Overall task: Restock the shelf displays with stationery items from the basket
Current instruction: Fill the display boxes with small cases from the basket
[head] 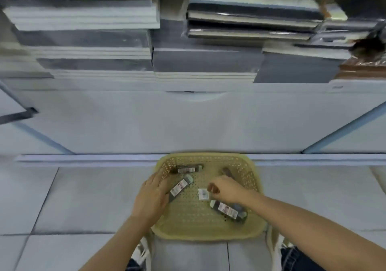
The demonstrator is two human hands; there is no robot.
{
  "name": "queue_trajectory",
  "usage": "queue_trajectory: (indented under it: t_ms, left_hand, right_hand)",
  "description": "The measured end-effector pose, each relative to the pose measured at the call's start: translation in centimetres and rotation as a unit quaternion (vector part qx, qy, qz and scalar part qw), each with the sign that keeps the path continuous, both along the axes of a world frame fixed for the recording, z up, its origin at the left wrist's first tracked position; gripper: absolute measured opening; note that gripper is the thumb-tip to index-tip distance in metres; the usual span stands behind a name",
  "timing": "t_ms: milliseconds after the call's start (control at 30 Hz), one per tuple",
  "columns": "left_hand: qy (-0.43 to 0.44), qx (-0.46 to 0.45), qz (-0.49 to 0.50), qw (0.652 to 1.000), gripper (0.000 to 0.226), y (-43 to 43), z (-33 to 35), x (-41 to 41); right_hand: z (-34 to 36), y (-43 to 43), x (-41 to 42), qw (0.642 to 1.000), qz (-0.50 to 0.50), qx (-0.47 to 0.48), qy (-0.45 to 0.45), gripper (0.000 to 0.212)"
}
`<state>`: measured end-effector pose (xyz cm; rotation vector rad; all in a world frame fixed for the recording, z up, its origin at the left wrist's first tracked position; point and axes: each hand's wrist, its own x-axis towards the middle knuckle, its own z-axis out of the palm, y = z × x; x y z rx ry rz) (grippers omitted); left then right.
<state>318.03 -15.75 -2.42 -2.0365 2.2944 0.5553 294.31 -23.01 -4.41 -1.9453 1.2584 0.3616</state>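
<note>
Yellow perforated plastic basket (208, 234) sits low on the floor (83, 197), against the foot of the shelf (188, 120). The stock is inside it.

Step in hand (judgement): picking the next item out of the basket.
- Left hand (151, 197): laid over the basket's left rim, grip spread, fingers fairly straight. Its thumb side touches the lower end of a slanted dark packet (180, 187) with a white label. No closed hold is visible.
- Top packet (187, 168): lies flat near the far wall, free to lift.
- Small white tag (203, 193): loose on the basket floor, just left of the right hand.
- Right hand (227, 190): hovers mid-basket with fingers curled downward. Blur hides whether this grip pinches anything.
- Lower packet (228, 209): lies under the right wrist. Another packet end (227, 172) shows beyond the knuckles.

Advice: steady the rim with the left hand. Take one packet by its long edges, label up, and lift it straight clear of the wall.

Surroundings:
- Grey notebook stacks (83, 17) fill the shelf at left and centre.
- Film-wrapped notebooks (250, 19) fill it at right.
- The stacks stand packed close, so an open slot is hard to find from here.
- The basket walls and the crossing forearms crowd the reach.
</note>
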Motion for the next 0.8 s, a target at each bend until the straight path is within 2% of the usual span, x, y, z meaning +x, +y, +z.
queue_trajectory:
  t_ms: [100, 200, 267, 333, 400, 467, 500, 567, 633, 667, 733, 800]
  left_hand:
    - [0.018, 0.008, 0.009, 1.000, 0.053, 0.3, -1.1, 0.2]
    - [0.040, -0.008, 0.019, 0.999, 0.041, 0.5, -1.5, 0.2]
    - [0.053, -0.017, 0.025, 0.998, 0.035, 0.7, -1.8, 0.2]
    - [0.053, -0.036, 0.025, 0.998, 0.030, 0.8, -2.0, 0.3]
    - [0.061, -0.082, 0.019, 0.995, 0.023, 0.7, -2.4, 0.5]
    - [0.119, -0.104, 0.036, 0.987, 0.017, 0.3, -2.6, 0.3]
    - [0.175, -0.090, 0.070, 0.978, 0.018, 0.1, -2.5, -0.1]
    - [0.305, 0.027, 0.162, 0.938, 0.031, -0.4, -2.1, -1.1]
    - [0.440, 0.169, 0.237, 0.850, 0.040, -0.9, -2.1, -2.0]
    - [0.481, 0.201, 0.257, 0.814, 0.034, -1.0, -2.3, -2.1]
    - [0.491, 0.189, 0.266, 0.808, 0.008, -1.1, -2.3, -1.5]
    - [0.454, 0.125, 0.290, 0.833, 0.007, -1.1, -2.4, 0.0]
  right_hand:
    - [-3.7, 1.9, -1.4, 0.997, -0.012, -0.001, 0.070, 0.032]
    - [-6.2, 3.0, -1.8, 0.995, -0.025, -0.017, 0.090, 0.037]
    - [-6.9, 2.9, -1.9, 0.996, -0.033, -0.008, 0.080, 0.034]
    - [-6.9, 2.1, -2.1, 0.996, -0.081, 0.011, 0.028, 0.022]
    - [-6.1, 0.8, -2.1, 0.987, -0.146, 0.024, -0.062, 0.013]
    - [-4.8, -0.4, -1.1, 0.964, -0.198, 0.062, -0.168, 0.005]
    - [-4.0, -0.7, -0.1, 0.945, -0.218, 0.099, -0.223, 0.002]
    - [-2.8, -1.1, 2.0, 0.906, -0.242, 0.161, -0.307, 0.005]
    - [-1.9, -1.3, 4.1, 0.879, -0.248, 0.196, -0.356, 0.007]
    - [-1.7, -1.4, 4.9, 0.873, -0.245, 0.203, -0.369, 0.009]
    - [-1.7, -1.4, 5.9, 0.884, -0.235, 0.175, -0.364, 0.017]
    - [-2.6, -1.8, 5.8, 0.926, -0.223, 0.054, -0.299, 0.024]
